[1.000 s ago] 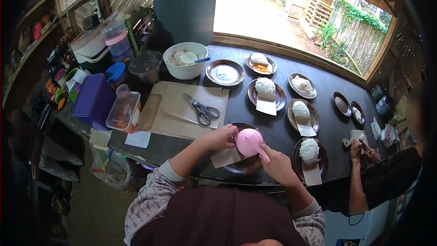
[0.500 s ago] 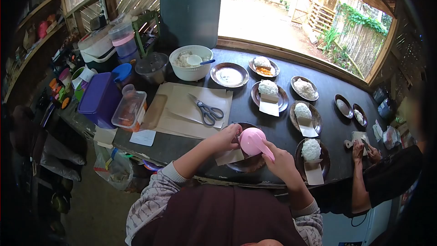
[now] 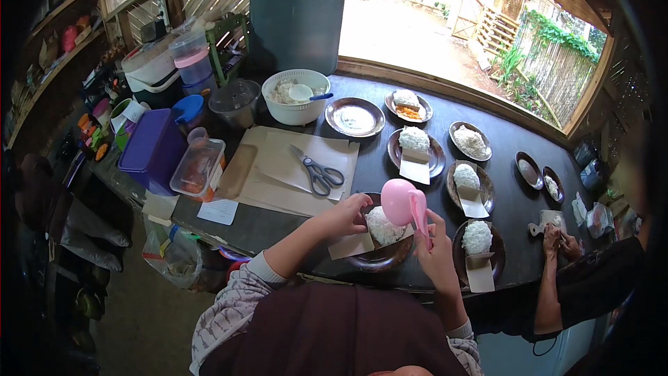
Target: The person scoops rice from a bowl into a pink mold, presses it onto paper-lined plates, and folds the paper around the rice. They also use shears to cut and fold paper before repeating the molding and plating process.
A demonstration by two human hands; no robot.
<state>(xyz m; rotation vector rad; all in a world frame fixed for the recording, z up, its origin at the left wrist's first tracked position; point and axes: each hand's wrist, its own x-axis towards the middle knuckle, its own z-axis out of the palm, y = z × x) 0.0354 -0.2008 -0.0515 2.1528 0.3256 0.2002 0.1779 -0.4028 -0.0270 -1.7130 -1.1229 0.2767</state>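
My right hand (image 3: 437, 253) grips the handle of a pink scoop (image 3: 400, 202) and holds it raised, bowl tipped up, above a brown plate (image 3: 379, 257). A white mound of rice (image 3: 383, 226) now sits on that plate, partly on a sheet of brown paper (image 3: 351, 244). My left hand (image 3: 346, 214) rests at the plate's left rim, fingers touching the rice and paper.
Several more plates with rice mounds (image 3: 477, 237) and paper slips lie to the right. Scissors (image 3: 319, 175) rest on stacked paper; a white rice bowl (image 3: 296, 95) and plastic containers (image 3: 153, 150) stand behind. Another person's hands (image 3: 557, 240) work at the right edge.
The pink scoop was upside down on the plate; my right hand has lifted it up and to the right, uncovering a moulded mound of rice.
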